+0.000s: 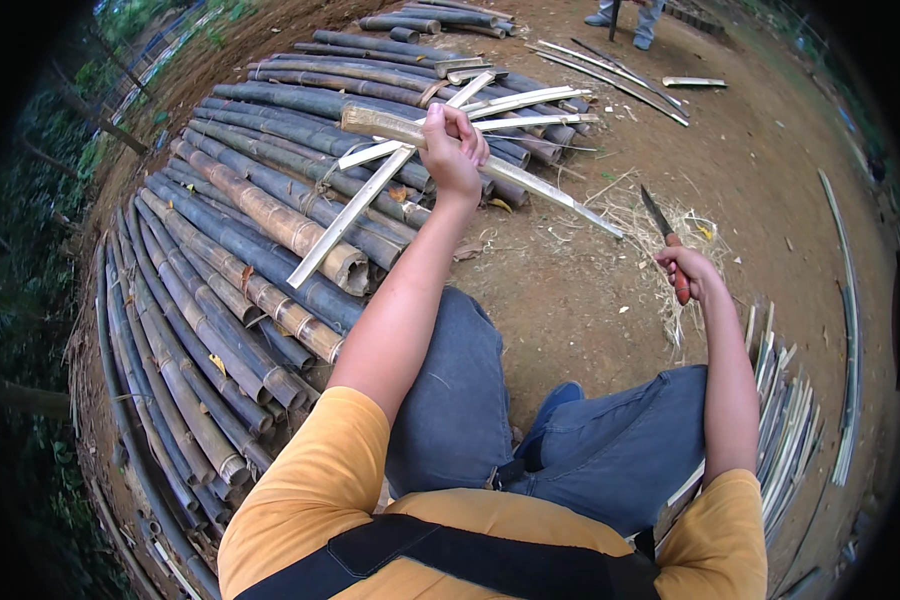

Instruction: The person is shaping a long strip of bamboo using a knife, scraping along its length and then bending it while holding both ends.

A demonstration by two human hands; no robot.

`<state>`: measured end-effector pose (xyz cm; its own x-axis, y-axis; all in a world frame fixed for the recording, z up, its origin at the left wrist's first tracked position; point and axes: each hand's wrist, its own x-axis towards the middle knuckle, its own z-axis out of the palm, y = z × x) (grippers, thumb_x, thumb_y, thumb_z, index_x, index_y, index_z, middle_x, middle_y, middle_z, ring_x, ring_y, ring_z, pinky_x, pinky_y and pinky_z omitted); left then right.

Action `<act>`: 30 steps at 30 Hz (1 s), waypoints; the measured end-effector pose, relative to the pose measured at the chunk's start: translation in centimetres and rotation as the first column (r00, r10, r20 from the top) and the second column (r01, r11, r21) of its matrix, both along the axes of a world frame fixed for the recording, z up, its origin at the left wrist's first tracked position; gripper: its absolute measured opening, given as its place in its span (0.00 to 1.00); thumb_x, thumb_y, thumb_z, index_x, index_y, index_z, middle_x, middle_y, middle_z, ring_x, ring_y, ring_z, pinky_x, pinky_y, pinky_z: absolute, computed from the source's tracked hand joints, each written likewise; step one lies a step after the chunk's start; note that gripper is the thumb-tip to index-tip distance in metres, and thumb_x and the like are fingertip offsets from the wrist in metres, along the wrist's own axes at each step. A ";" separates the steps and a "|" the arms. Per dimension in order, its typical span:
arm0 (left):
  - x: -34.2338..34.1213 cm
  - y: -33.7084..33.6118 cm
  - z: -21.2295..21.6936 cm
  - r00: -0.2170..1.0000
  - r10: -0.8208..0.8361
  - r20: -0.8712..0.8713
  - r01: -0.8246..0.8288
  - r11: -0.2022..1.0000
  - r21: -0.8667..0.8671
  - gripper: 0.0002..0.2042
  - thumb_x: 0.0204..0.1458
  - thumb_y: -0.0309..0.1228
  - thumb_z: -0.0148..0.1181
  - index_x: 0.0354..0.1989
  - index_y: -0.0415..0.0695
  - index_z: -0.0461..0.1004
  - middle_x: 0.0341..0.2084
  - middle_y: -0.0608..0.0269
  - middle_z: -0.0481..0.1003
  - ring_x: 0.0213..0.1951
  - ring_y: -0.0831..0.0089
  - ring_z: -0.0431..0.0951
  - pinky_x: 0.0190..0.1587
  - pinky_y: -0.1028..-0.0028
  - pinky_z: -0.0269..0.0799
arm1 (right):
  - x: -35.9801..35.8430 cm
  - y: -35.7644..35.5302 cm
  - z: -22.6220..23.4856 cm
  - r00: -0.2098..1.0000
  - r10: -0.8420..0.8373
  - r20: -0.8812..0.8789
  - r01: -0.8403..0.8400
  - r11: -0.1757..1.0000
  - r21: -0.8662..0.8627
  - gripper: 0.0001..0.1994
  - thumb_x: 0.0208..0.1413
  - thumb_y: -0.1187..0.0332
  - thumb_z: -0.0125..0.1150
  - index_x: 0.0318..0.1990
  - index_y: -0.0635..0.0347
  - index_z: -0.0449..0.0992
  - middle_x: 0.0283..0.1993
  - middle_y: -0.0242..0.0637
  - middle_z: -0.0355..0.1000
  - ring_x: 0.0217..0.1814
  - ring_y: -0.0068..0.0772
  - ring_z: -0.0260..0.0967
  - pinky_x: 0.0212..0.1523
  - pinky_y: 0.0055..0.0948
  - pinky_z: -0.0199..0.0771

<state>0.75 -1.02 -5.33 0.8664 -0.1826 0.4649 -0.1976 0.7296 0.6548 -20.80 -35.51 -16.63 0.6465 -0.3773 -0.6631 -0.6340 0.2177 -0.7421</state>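
Note:
My left hand (453, 150), raised over the pile, is closed around a split bamboo strip (555, 193). The strip's thick pale end sticks out to the left of the fist, and its thin end slants down to the right. My right hand (690, 272) grips the reddish-brown handle of a knife (657, 212), whose dark blade points up and away. Strip and blade are apart. Beneath the knife lies a heap of pale bamboo shavings (678, 290). Other split pieces (352, 215) rest across the poles near my left hand.
Stacked bamboo poles (260, 205) fill the left side. Beside my right forearm is a bundle of thin strips (790, 430). Long strips (850, 330) lie on the dirt at far right, more (620, 80) farther off. Another person's legs (647, 20) stand at the top.

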 end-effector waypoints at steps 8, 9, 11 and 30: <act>-0.1 0.0 0.0 1.000 0.014 -0.003 -0.014 1.000 0.004 0.23 0.67 0.46 0.34 0.23 0.45 0.59 0.08 0.71 0.50 0.10 0.79 0.50 0.16 0.74 0.50 | 0.1 1.0 0.0 0.999 -0.032 0.022 0.034 0.997 -0.074 0.05 0.48 0.70 0.60 0.25 0.58 0.71 0.18 0.24 0.63 0.16 0.17 0.58 0.18 0.21 0.63; -0.1 0.0 0.1 1.000 0.019 -0.011 -0.019 1.000 0.006 0.23 0.67 0.46 0.34 0.23 0.45 0.59 0.08 0.71 0.50 0.10 0.79 0.50 0.16 0.74 0.50 | 0.2 1.2 0.1 0.999 -0.039 0.023 0.040 0.996 -0.075 0.05 0.48 0.70 0.60 0.25 0.58 0.71 0.18 0.24 0.63 0.16 0.18 0.58 0.18 0.21 0.63; 0.0 -0.2 0.2 1.000 0.010 -0.017 -0.010 1.000 -0.005 0.23 0.67 0.47 0.33 0.23 0.45 0.59 0.09 0.71 0.50 0.10 0.79 0.50 0.16 0.74 0.50 | -0.1 0.5 -0.2 1.000 -0.019 0.001 0.019 0.995 -0.096 0.05 0.48 0.70 0.61 0.25 0.59 0.71 0.18 0.24 0.63 0.16 0.18 0.58 0.18 0.22 0.64; -1.1 -0.6 0.2 1.000 -0.009 -0.012 0.010 1.000 0.007 0.22 0.67 0.45 0.34 0.23 0.45 0.59 0.09 0.70 0.51 0.10 0.78 0.51 0.16 0.75 0.51 | 0.2 1.4 0.8 0.996 -0.045 0.082 0.047 0.998 -0.029 0.09 0.52 0.68 0.60 0.25 0.52 0.66 0.19 0.21 0.62 0.15 0.14 0.56 0.16 0.19 0.60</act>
<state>-0.36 -1.66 -5.12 0.8699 -0.1943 0.4534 -0.1830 0.7264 0.6624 -20.57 -34.12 -15.83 0.6792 -0.4271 -0.5969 -0.5612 0.2218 -0.7974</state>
